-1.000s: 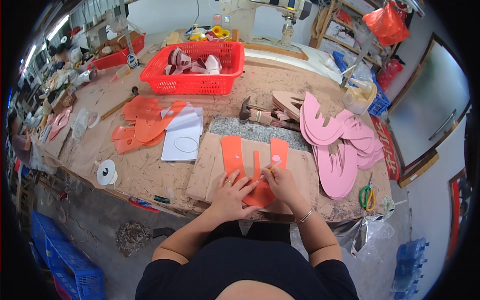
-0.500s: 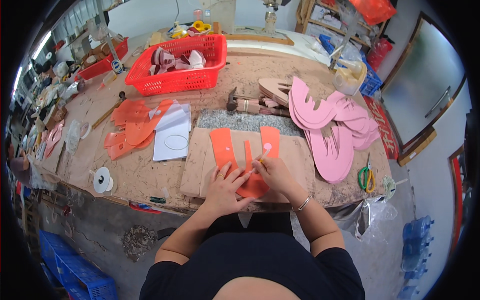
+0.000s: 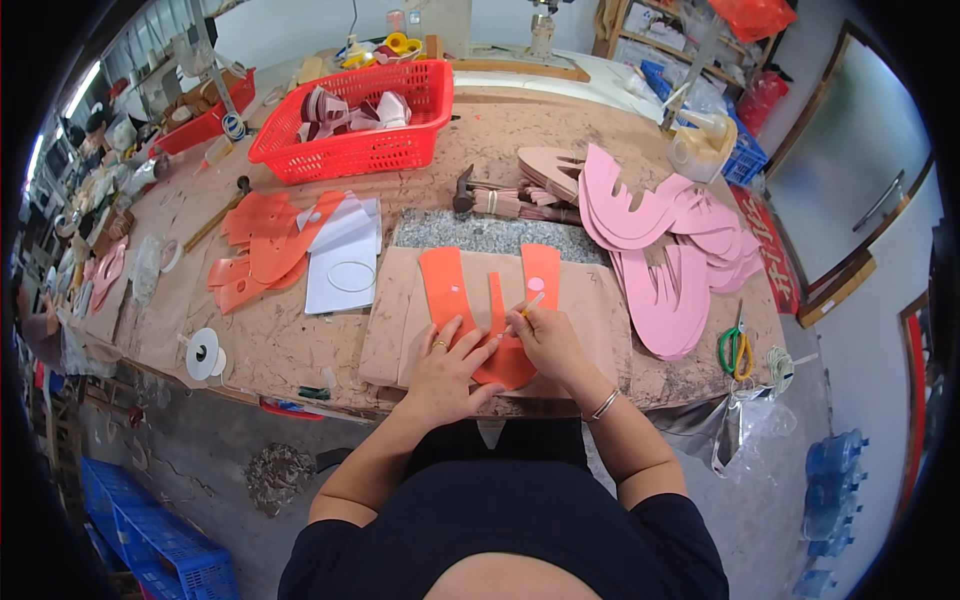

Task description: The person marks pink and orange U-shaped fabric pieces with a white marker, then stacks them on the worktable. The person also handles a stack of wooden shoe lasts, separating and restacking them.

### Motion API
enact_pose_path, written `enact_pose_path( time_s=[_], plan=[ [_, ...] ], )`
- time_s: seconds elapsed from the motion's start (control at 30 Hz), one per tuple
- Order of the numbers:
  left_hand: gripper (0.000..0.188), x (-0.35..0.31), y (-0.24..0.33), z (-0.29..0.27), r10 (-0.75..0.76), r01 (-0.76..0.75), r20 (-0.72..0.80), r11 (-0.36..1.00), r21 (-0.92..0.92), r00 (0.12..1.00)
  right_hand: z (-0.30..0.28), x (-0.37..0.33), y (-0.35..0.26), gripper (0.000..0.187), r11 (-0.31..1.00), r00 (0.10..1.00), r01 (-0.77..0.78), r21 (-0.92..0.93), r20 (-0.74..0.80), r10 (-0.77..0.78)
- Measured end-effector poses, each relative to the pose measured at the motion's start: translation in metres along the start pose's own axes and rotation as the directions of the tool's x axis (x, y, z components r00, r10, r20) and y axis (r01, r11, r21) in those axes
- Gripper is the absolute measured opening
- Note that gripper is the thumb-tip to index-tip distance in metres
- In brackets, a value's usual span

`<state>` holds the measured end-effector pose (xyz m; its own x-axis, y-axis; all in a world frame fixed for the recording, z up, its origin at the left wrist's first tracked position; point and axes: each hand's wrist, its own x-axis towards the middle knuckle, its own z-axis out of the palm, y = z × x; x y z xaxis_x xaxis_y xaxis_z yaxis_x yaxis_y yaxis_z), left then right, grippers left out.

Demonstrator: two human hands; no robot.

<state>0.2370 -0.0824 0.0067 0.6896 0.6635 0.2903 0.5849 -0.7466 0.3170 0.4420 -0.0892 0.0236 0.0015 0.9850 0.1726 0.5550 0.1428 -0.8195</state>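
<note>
- Fingers (image 3: pixel 482 353) of my left hand (image 3: pixel 445 380) are lying spread and flat across the orange piece (image 3: pixel 505 372), bracing its left side.
- Opposite, my right hand (image 3: pixel 550 345) is pinching a slim pen-like stick (image 3: pixel 537 298) in a narrow grip; its lower end is pointing at the piece, though I cannot tell whether it is touching.
- The orange piece is resting on a brown board (image 3: pixel 385 335) at the near edge of the desk (image 3: pixel 290 350), its prongs (image 3: pixel 443 280) pointing away from me.
- Already showing are a pink dot (image 3: pixel 536 284) on the right prong and a smaller pale mark (image 3: pixel 455 289) on the left one.
- I am judging this piece unfinished, since both hands are working on it; how much is remaining I cannot see.
- An orange pile (image 3: pixel 280 240) is lying to the left and a pink stack (image 3: pixel 665 300) to the right; whether those are finished or waiting, I cannot tell.
- A red sign (image 3: pixel 768 245) beyond the desk's right end is bearing large characters, which I am leaving uncopied.
- White sheets (image 3: pixel 340 285) beside the orange pile are showing no print I can read, and I am spotting no clear label elsewhere.
</note>
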Motion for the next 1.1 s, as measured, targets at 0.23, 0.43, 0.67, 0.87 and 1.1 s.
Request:
enact_pose_path(
  time_s=[0.23,0.43,0.67,0.87,1.1],
  plan=[
    [0.065,-0.001,0.0,0.0,0.019,-0.019,-0.025,1.0,0.011,0.999,-0.002,0.0,-0.006,0.026,0.998,1.0,0.022,0.053,-0.004,-0.022],
    [0.064,-0.002,0.0,0.002,0.009,-0.009,-0.03,1.0,0.005,1.0,0.0,0.0,0.004,0.024,0.999,0.999,0.027,0.044,0.043,-0.029],
    [0.065,-0.001,0.001,0.0,0.004,-0.004,-0.025,1.0,-0.01,1.0,-0.037,0.038,0.029,0.028,0.992,0.973,-0.117,-0.056,-0.208,0.103],
    [0.066,0.0,-0.001,0.004,0.006,-0.007,-0.024,1.0,-0.011,1.0,-0.034,0.053,0.038,0.029,0.987,0.979,-0.062,-0.149,-0.199,0.031],
    [0.065,-0.001,0.0,0.004,0.01,-0.01,-0.025,1.0,0.007,1.0,-0.033,0.049,0.026,0.027,0.963,0.986,-0.067,-0.262,-0.167,0.023]
  ],
)
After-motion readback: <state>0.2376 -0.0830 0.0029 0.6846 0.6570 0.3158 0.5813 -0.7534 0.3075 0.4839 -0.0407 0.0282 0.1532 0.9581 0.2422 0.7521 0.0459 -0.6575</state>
